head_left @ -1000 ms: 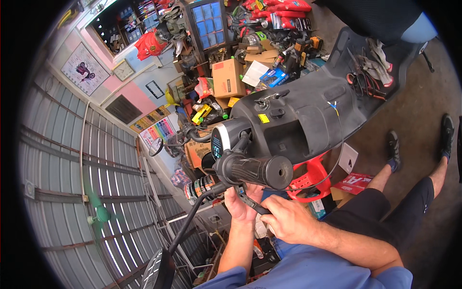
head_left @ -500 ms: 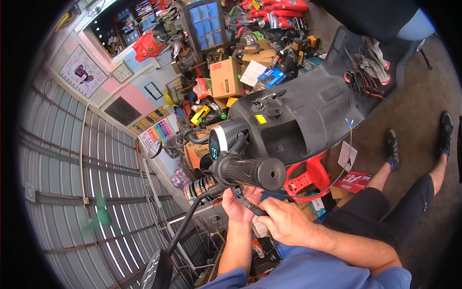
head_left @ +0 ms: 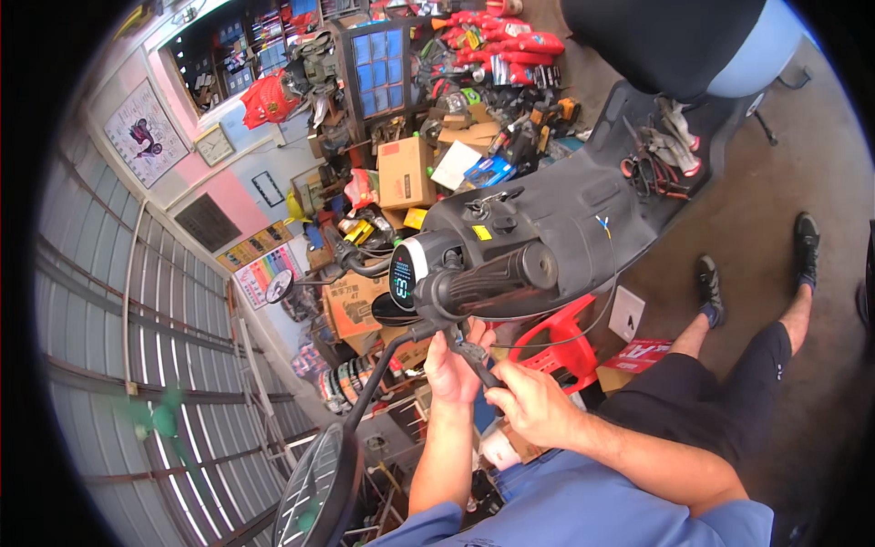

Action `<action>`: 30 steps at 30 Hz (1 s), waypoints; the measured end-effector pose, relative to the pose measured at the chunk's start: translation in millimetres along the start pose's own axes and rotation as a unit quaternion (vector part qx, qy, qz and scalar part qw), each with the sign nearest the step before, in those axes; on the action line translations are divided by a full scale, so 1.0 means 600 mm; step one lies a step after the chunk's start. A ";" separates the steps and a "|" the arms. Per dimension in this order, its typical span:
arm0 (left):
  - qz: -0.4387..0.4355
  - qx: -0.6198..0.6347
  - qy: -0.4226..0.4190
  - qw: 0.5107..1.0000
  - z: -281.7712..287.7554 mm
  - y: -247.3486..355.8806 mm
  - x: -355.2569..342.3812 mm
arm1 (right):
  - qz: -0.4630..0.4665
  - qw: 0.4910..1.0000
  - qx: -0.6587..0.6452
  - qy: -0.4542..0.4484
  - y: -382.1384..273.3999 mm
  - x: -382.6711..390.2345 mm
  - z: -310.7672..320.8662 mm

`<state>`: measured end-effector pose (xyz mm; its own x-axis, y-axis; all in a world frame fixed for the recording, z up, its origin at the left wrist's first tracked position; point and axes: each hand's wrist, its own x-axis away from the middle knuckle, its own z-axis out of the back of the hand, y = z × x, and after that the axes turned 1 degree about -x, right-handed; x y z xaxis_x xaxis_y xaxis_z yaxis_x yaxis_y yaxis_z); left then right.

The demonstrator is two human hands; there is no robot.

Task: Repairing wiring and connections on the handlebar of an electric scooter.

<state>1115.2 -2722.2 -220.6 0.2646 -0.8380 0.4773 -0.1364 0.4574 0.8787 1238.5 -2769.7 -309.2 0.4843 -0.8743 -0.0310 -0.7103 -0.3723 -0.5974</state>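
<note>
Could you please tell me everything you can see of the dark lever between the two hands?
The dark lever is slim, blackish-grey, and could be metal or plastic. In the picture, it slants down to the right from just below the black handlebar grip. The right hand pinches its lower end, hiding the tip; the left hand is close around its upper end. Whether it is fastened there cannot be made out.

Handlebar grip (head_left: 497,283) blocking above, mirror stalk (head_left: 375,382) barring left, room between scooter body (head_left: 570,228) and legs (head_left: 693,336)
</note>
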 end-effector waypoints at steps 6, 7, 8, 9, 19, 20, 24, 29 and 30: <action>-0.027 -0.041 0.050 0.998 0.023 0.006 0.007 | 0.003 0.998 0.041 0.039 -0.016 0.014 -0.034; -0.020 -0.035 0.052 0.998 0.027 0.008 0.010 | -0.009 0.998 0.042 0.052 -0.017 0.017 -0.040; -0.011 -0.020 0.017 1.000 0.033 0.015 0.007 | -0.029 0.997 0.040 0.066 -0.018 0.020 -0.046; -0.024 -0.078 0.013 0.997 0.037 0.021 0.008 | -0.056 0.995 0.056 0.063 -0.017 0.021 -0.051; -0.037 0.071 -0.170 0.982 0.064 0.026 0.009 | -0.013 0.970 -0.226 0.092 -0.005 0.030 -0.124; -0.030 0.066 -0.118 0.990 0.061 0.023 0.011 | -0.015 0.955 -0.275 0.108 -0.006 0.030 -0.134; -0.018 0.084 -0.106 0.991 0.059 0.032 0.018 | -0.006 0.940 -0.299 0.164 -0.010 0.028 -0.165; -0.045 0.071 -0.113 0.990 0.061 0.035 0.019 | -0.004 0.919 -0.321 0.231 -0.013 0.024 -0.196; -0.044 0.068 -0.115 0.990 0.061 0.034 0.019 | -0.006 0.922 -0.313 0.227 -0.015 0.025 -0.199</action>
<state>1080.2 -2733.4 -197.2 0.0598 -0.9257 0.3735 -0.2539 0.3478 0.9026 1190.8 -2816.5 -208.7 0.3320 -0.8563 0.3955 -0.9306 -0.3658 -0.0108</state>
